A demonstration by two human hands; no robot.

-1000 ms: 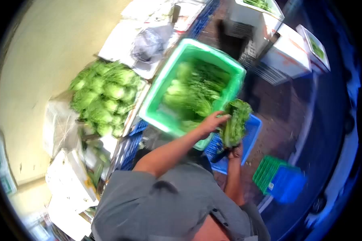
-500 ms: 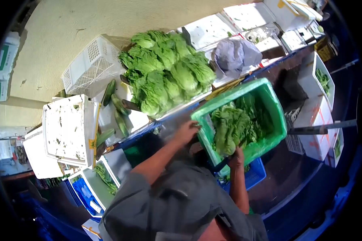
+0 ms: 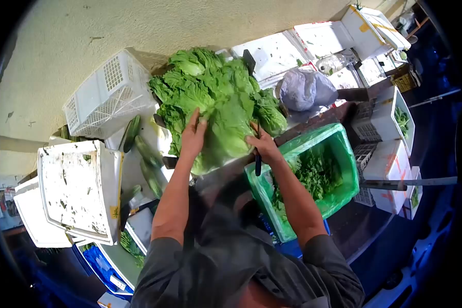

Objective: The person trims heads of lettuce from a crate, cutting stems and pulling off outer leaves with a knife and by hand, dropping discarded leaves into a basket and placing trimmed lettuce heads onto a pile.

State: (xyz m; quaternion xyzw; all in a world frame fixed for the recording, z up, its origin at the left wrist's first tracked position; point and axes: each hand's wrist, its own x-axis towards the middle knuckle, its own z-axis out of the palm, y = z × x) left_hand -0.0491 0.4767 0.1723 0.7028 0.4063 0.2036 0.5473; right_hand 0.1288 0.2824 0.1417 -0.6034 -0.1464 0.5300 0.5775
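Head view: we stand at a worktop (image 3: 128,167) pieced together from pale boards and trays, its back edge against a rough cream wall (image 3: 138,23). Our two hands meet at the front edge, near the middle of its length, around a lettuce (image 3: 231,126) that lies against the lettuce heap (image 3: 192,66) behind it. Our left hand (image 3: 193,136) rests on the leaves with fingers extended, not clenched; our right hand (image 3: 264,146) grips a slim dark tool (image 3: 258,163) and sets its thumb and fingers to the lettuce's other side.

Toward the left end of the worktop, green gourds (image 3: 150,179) lie near the front edge, and a white basket (image 3: 105,95) leans at the back. A foam box (image 3: 77,190), its top speckled with dark scraps, fills the left end. Right of the heap sits a crumpled pale bag (image 3: 305,91), with shallow white trays (image 3: 269,54) along the back edge.

Just off the front edge, a green-lined crate (image 3: 350,161) holds leafy greens (image 3: 318,172) — blue plastic (image 3: 292,249) shows beneath it. Beyond, the room falls dark and bluish — white boxes (image 3: 392,167) stand there, a metal bar (image 3: 431,181) beside them.
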